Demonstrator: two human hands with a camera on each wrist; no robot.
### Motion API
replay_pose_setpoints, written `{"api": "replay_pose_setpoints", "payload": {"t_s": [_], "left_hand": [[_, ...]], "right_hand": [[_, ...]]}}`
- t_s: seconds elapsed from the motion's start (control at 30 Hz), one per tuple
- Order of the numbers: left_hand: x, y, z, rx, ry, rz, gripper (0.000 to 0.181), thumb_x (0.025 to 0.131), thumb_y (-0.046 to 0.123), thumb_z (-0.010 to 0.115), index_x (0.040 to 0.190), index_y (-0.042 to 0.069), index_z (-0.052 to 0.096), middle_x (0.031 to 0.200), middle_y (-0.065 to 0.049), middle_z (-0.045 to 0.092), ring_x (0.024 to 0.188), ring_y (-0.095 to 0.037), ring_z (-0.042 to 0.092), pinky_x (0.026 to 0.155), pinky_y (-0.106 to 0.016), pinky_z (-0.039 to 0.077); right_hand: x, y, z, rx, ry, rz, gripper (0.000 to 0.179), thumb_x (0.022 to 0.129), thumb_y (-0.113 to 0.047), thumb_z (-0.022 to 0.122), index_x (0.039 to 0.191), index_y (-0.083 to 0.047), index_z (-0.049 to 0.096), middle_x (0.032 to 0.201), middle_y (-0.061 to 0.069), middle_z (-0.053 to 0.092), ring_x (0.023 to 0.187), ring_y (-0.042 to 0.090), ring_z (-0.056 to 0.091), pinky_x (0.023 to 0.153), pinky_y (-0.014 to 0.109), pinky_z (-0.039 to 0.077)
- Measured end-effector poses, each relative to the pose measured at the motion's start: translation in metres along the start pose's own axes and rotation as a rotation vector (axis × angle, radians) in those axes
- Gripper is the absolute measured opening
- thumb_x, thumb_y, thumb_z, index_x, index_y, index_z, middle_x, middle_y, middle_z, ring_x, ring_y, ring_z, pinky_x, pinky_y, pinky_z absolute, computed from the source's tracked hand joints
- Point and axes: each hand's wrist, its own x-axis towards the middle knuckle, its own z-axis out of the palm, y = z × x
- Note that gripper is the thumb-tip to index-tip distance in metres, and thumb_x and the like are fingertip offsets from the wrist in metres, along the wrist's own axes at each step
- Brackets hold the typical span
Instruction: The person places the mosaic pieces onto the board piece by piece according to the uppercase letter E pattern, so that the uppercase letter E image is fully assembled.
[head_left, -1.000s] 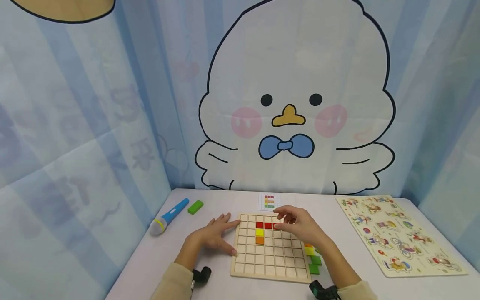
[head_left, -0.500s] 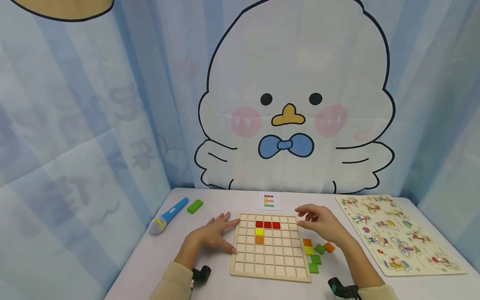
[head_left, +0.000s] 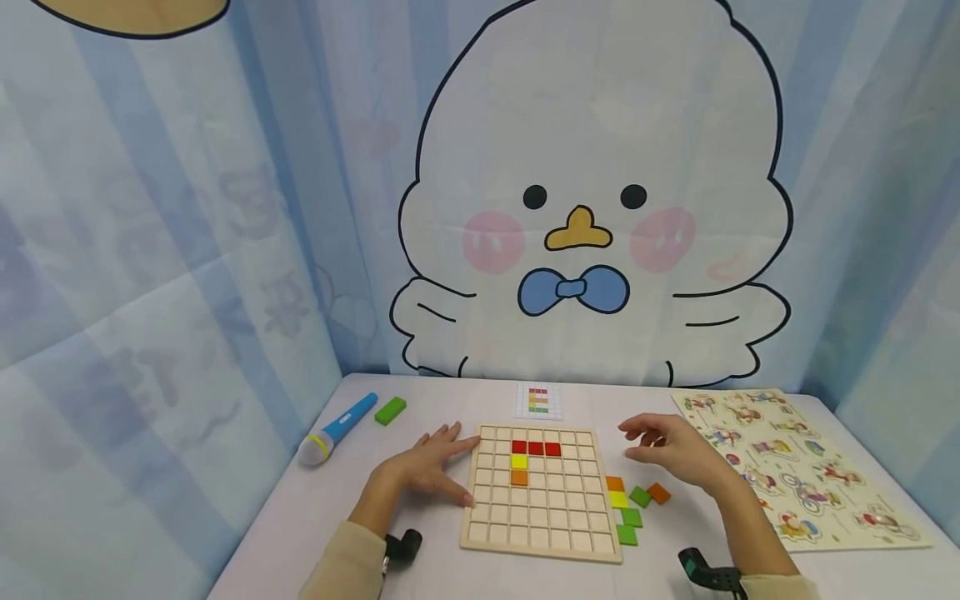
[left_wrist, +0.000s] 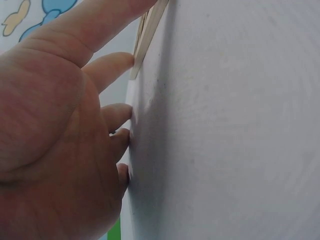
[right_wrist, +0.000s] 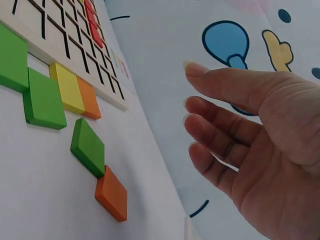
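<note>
A wooden grid board (head_left: pixel 555 517) lies mid-table. Three red tiles (head_left: pixel 536 448) sit side by side in one of its upper rows, with a yellow tile (head_left: pixel 519 461) and an orange tile (head_left: pixel 519 477) in a column below the leftmost red. My left hand (head_left: pixel 427 465) rests with spread fingers at the board's left edge, thumb and index finger touching it. To the right of the board my right hand (head_left: pixel 675 446) hovers with loosely bent fingers and nothing between them. Below it lie loose green, yellow and orange tiles, among them an orange tile (right_wrist: pixel 112 194) and a green tile (right_wrist: pixel 89 147).
A small card (head_left: pixel 538 402) with a coloured grid pattern lies behind the board. At the left are a blue toy microphone (head_left: pixel 339 429) and a green block (head_left: pixel 391 411). A picture puzzle board (head_left: pixel 806 467) covers the right side. A curtain hangs behind the table.
My right hand has moved off the third red tile and away to the right, uncovering the loose tiles beside the board. My left hand has stayed at the board's left edge.
</note>
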Motion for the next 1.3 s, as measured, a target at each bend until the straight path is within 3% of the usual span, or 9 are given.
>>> {"api": "replay_pose_setpoints", "payload": {"t_s": [0.2, 0.43, 0.6, 0.9, 1.3], "left_hand": [[0.001, 0.001, 0.000, 0.005, 0.002, 0.005, 0.102, 0.075, 0.055, 0.088, 0.161, 0.031, 0.039, 0.175, -0.016, 0.015, 0.163, -0.038, 0.007, 0.131, -0.060, 0.006], [0.001, 0.000, 0.001, 0.002, -0.002, 0.000, 0.102, 0.075, 0.057, 0.088, 0.162, 0.031, 0.039, 0.175, -0.016, 0.014, 0.163, -0.038, 0.006, 0.131, -0.059, 0.005], [0.000, 0.000, 0.001, 0.000, -0.003, -0.003, 0.103, 0.075, 0.056, 0.088, 0.162, 0.031, 0.039, 0.175, -0.016, 0.015, 0.163, -0.038, 0.006, 0.131, -0.060, 0.005], [0.000, 0.000, 0.001, -0.002, -0.001, -0.001, 0.102, 0.075, 0.057, 0.088, 0.162, 0.033, 0.039, 0.175, -0.015, 0.014, 0.163, -0.037, 0.006, 0.131, -0.059, 0.005], [0.000, 0.000, 0.000, -0.005, 0.000, 0.000, 0.101, 0.076, 0.056, 0.088, 0.161, 0.033, 0.039, 0.175, -0.015, 0.014, 0.163, -0.037, 0.006, 0.131, -0.059, 0.005]], "right_hand": [[-0.007, 0.013, -0.011, -0.034, -0.101, 0.071, 0.038, 0.088, -0.014, 0.082, 0.122, -0.002, 0.072, 0.106, 0.012, 0.069, 0.089, 0.020, 0.055, 0.069, 0.025, 0.048], [-0.014, 0.028, -0.020, -0.013, -0.246, 0.091, 0.031, 0.082, -0.006, 0.083, 0.112, -0.003, 0.075, 0.102, 0.010, 0.070, 0.085, 0.022, 0.054, 0.067, 0.027, 0.044], [-0.016, 0.036, -0.021, -0.010, -0.298, 0.111, 0.028, 0.079, -0.006, 0.086, 0.105, -0.004, 0.076, 0.097, 0.008, 0.071, 0.085, 0.022, 0.054, 0.068, 0.026, 0.044], [-0.014, 0.049, -0.016, 0.018, -0.287, 0.156, 0.027, 0.076, -0.001, 0.087, 0.098, -0.002, 0.073, 0.087, 0.006, 0.066, 0.082, 0.021, 0.055, 0.066, 0.025, 0.046], [-0.013, 0.050, -0.013, -0.025, -0.240, 0.190, 0.027, 0.077, -0.005, 0.089, 0.094, -0.005, 0.069, 0.082, 0.005, 0.061, 0.079, 0.022, 0.056, 0.063, 0.026, 0.046]]}}
